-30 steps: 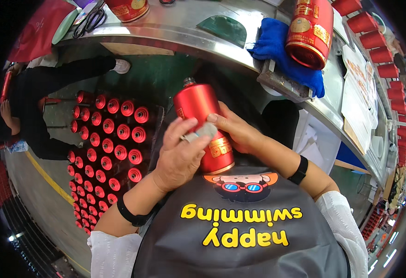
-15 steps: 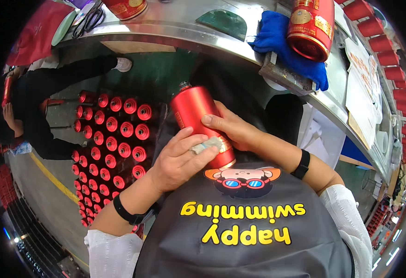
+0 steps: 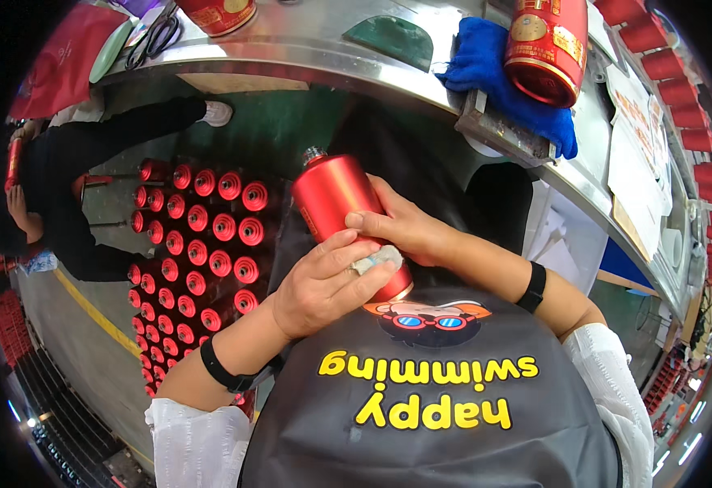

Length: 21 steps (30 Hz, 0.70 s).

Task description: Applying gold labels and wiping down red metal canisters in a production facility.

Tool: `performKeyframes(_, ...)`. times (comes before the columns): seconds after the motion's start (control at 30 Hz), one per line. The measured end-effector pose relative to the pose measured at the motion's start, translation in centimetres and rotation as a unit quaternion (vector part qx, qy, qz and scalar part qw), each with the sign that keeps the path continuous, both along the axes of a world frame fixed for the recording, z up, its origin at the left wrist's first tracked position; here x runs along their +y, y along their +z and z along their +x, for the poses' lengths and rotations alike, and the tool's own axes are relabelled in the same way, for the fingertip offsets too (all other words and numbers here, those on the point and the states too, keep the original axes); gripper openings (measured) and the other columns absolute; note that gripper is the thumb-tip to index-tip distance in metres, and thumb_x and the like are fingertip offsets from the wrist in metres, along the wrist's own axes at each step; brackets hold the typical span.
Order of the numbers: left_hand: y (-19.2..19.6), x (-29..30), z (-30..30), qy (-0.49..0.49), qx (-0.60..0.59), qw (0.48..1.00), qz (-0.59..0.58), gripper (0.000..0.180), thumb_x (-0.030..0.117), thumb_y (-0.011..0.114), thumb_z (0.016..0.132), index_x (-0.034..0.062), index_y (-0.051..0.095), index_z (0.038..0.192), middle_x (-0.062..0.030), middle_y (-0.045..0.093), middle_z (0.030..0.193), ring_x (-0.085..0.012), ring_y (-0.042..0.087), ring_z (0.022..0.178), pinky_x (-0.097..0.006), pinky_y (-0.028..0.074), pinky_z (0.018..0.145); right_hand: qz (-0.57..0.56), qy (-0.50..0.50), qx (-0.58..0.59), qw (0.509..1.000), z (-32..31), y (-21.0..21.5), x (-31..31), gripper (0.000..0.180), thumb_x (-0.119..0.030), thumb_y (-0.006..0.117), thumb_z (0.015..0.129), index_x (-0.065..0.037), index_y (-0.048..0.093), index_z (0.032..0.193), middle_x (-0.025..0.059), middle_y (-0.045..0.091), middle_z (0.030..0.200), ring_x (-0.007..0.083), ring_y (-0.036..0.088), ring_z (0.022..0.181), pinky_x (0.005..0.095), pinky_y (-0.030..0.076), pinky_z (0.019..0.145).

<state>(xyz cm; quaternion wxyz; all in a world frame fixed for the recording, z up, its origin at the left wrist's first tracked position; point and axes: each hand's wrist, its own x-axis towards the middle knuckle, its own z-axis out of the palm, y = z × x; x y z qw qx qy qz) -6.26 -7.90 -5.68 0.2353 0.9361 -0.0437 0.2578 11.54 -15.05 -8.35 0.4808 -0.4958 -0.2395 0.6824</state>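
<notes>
A shiny red bottle point(image 3: 336, 195) with a narrow threaded neck lies slanted above my lap, its neck pointing away and to the left. My right hand point(image 3: 413, 226) wraps around its right side, thumb across the top. Closed over the lower part of the bottle, my left hand point(image 3: 311, 286) pinches a small crumpled pale cloth point(image 3: 375, 259) against the red surface. The fingers and cloth hide most of the gold print near the base, which rests close to my dark apron point(image 3: 453, 390).
Ahead runs a metal workbench point(image 3: 307, 61); on it another red bottle point(image 3: 544, 49) lies on a blue towel point(image 3: 486, 73), near scissors point(image 3: 153, 37). At left stand racked red bottles point(image 3: 197, 252). Beyond them sits a person point(image 3: 88, 154) holding a red item.
The red bottle has shifted slightly left and turned a little. My left hand and the cloth have moved slightly, with more of the cloth showing.
</notes>
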Motion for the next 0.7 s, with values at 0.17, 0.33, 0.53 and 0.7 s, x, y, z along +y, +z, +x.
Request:
performKeyframes(0.17, -0.8, -0.2, -3.2, 0.032, 0.001, 0.999, 0.036, 0.038, 0.004, 0.067, 0.076, 0.0081, 0.065, 0.113, -0.0016, 0.069, 0.105, -0.0203, 0.06, 0.11, -0.04, 0.04, 0.107, 0.006, -0.013, 0.051, 0.999, 0.1, -0.5, -0.1, 0.095, -0.044, 0.073, 0.083, 0.001, 0.017, 0.146, 0.0195, 0.044, 0.134, 0.0252, 0.05, 0.121, 0.0393, 0.044, 0.101)
performKeyframes(0.33, -0.6, -0.4, -4.0, 0.08, -0.006, 0.997, 0.02, 0.038, 0.003, 0.07, 0.076, 0.0085, 0.065, 0.113, -0.0009, 0.069, 0.103, -0.0208, 0.059, 0.111, -0.042, 0.039, 0.108, 0.002, -0.03, 0.086, 0.996, 0.2, -0.3, 0.1, 0.094, -0.042, 0.074, 0.083, 0.001, 0.019, 0.145, 0.0181, 0.048, 0.129, 0.023, 0.055, 0.113, 0.0387, 0.05, 0.093)
performKeyframes(0.53, -0.3, 0.4, -3.5, 0.195, -0.027, 0.975, -0.103, 0.031, 0.007, 0.066, 0.084, 0.0029, 0.06, 0.114, -0.0115, 0.063, 0.106, -0.0299, 0.059, 0.103, -0.042, 0.043, 0.099, 0.014, -0.024, 0.09, 0.996, 0.5, 0.3, 0.2, 0.095, -0.042, 0.074, 0.083, 0.0, 0.017, 0.146, 0.0177, 0.047, 0.131, 0.0236, 0.054, 0.115, 0.0392, 0.049, 0.095)
performKeyframes(0.7, -2.3, 0.8, -3.0, 0.262, -0.015, 0.864, -0.43, 0.038, 0.016, 0.057, 0.095, -0.0008, 0.045, 0.127, -0.0143, 0.053, 0.123, -0.026, 0.053, 0.112, -0.036, 0.043, 0.097, 0.021, -0.023, 0.09, 0.995, 0.6, 0.8, 0.1, 0.095, -0.042, 0.073, 0.083, -0.001, 0.016, 0.147, 0.0172, 0.046, 0.133, 0.0241, 0.053, 0.119, 0.039, 0.047, 0.097)
